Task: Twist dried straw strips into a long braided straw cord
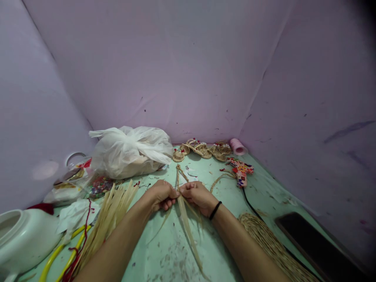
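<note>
My left hand (160, 194) and my right hand (197, 195) meet at the middle of the green table (164, 254), both closed in a pinch on pale straw strips (185, 219). A braided length of the straw (179, 173) runs away from the fingers toward the back. Loose strip ends trail toward me between my forearms. A black band sits on my right wrist (215, 210).
A bundle of straw strips (108, 215) lies left, beside yellow hoops (58, 250) and a white jug (20, 239). A white plastic bag (132, 150), small woven sandals (202, 149), a pink spool (237, 147), a patterned glue gun (242, 171), a braided mat (273, 246) and a dark phone (314, 243) surround them.
</note>
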The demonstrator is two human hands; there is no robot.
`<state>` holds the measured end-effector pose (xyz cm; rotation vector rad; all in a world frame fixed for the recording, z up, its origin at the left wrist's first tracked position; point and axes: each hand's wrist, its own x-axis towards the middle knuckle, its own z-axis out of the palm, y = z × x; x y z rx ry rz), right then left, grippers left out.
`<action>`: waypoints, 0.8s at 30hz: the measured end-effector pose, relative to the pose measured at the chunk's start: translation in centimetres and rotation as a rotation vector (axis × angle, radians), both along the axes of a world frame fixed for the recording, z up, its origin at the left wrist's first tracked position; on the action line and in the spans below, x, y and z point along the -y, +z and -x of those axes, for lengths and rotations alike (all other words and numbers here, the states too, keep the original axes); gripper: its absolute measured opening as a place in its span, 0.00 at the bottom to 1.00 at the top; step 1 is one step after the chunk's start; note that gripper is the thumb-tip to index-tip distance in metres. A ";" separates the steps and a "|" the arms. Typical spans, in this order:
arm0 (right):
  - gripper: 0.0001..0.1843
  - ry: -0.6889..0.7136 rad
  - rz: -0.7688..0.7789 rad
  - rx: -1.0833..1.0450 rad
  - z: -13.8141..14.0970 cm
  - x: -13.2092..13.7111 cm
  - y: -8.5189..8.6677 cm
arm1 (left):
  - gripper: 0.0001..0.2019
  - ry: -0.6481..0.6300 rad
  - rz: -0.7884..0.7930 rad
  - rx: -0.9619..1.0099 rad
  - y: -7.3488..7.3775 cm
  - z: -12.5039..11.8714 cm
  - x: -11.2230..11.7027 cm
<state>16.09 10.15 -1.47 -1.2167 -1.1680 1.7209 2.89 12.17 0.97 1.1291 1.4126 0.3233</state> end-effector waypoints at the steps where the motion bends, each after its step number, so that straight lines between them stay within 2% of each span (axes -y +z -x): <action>1: 0.10 -0.001 0.004 0.000 0.0 0.0 0.0 | 0.08 -0.001 -0.005 -0.018 0.0 0.0 0.0; 4: 0.09 0.005 0.001 -0.017 0.0 0.0 -0.1 | 0.08 -0.002 -0.018 -0.007 0.2 0.2 0.1; 6: 0.09 0.004 -0.011 -0.016 0.0 0.0 -0.2 | 0.07 -0.018 -0.016 0.071 0.2 0.5 0.1; 11: 0.08 -0.017 -0.058 0.086 -0.1 -0.2 -0.6 | 0.05 -0.063 -0.007 0.196 0.3 1.0 0.0; 18: 0.03 -0.098 -0.029 0.169 0.1 -0.2 -0.1 | 0.01 -0.039 -0.108 0.045 0.1 0.2 0.2; 24: 0.04 -0.053 0.014 0.147 0.1 0.0 0.5 | 0.01 -0.026 -0.207 -0.048 0.6 -0.4 0.4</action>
